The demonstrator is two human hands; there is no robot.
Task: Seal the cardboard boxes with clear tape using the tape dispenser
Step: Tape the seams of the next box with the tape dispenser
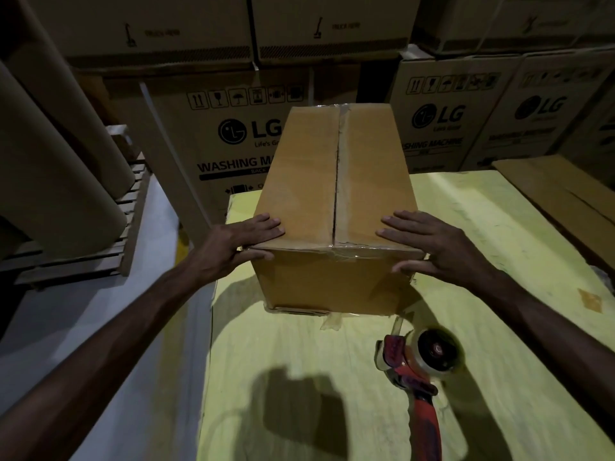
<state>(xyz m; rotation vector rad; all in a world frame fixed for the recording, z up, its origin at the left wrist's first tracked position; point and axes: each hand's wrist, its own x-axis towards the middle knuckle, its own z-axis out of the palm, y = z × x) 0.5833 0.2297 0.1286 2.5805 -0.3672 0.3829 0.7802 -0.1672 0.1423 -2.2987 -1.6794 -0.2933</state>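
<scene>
Tape dispenser [421, 374] lies at five o'clock; left hand [233, 244] and right hand [432, 247] press flat-fingered, likely steadying the cardboard box [299, 181] at twelve.

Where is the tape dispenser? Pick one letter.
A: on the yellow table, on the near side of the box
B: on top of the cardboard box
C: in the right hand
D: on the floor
A: the tape dispenser lies unheld on the yellow table in front of the cardboard box, while the left hand and right hand rest flat on the box's near corners.
</scene>
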